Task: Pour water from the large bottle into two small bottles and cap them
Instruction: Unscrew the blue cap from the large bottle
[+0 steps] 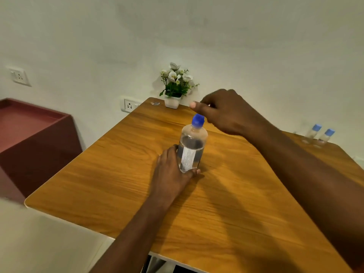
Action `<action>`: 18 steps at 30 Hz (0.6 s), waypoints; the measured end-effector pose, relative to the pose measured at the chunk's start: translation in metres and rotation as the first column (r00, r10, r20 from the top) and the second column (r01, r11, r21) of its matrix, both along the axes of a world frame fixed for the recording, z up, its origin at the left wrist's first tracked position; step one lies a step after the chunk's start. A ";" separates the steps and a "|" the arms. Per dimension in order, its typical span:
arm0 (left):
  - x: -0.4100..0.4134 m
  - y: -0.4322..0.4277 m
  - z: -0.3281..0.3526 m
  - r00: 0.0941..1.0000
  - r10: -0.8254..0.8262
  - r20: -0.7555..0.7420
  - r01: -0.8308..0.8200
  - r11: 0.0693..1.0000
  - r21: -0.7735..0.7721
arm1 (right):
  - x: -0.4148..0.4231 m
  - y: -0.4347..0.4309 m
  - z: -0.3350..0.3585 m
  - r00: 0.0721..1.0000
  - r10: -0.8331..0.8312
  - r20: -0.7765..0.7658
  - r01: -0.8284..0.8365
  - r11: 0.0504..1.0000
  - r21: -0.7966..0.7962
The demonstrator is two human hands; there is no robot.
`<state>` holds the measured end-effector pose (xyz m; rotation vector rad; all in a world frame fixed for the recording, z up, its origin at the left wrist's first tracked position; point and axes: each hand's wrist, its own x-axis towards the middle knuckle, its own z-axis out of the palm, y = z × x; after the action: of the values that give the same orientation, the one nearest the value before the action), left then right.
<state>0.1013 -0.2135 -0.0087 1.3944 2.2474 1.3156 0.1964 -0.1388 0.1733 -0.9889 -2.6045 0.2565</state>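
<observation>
Head view: left hand (173, 168) has its grip closed around the large bottle (192, 148), upright mid-counter (236, 203). Right hand (226, 111) hovers loosely at the blue cap (198, 120), seemingly empty, contact unclear. Opening step; next, unscrew it. Two small bottles (320, 135) stand capped far right.

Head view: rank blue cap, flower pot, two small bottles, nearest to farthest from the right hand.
1. blue cap, just below the right hand, on the large bottle.
2. flower pot, back left by the wall.
3. two small bottles, far right table edge.

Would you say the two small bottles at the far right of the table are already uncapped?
No, both small bottles carry their blue caps and stand untouched on the table, away from both hands.
</observation>
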 end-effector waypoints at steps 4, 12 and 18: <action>0.001 -0.002 0.002 1.000 0.006 -0.010 -0.006 1.000 -0.004 | -0.026 0.008 0.018 0.961 0.052 0.270 -0.040 0.998 -0.051; 0.002 -0.002 0.003 1.000 0.007 -0.014 -0.007 1.000 0.020 | -0.032 0.008 0.034 0.855 0.266 0.445 -0.214 0.963 -0.163; 0.004 -0.003 0.006 1.000 0.012 -0.009 -0.012 1.000 0.011 | -0.038 0.012 0.036 0.877 0.023 0.479 0.021 0.996 -0.086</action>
<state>0.1051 -0.2168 -0.0026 1.3961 2.2610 1.3297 0.1587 -0.1269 0.2092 -1.2118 -3.0616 0.1386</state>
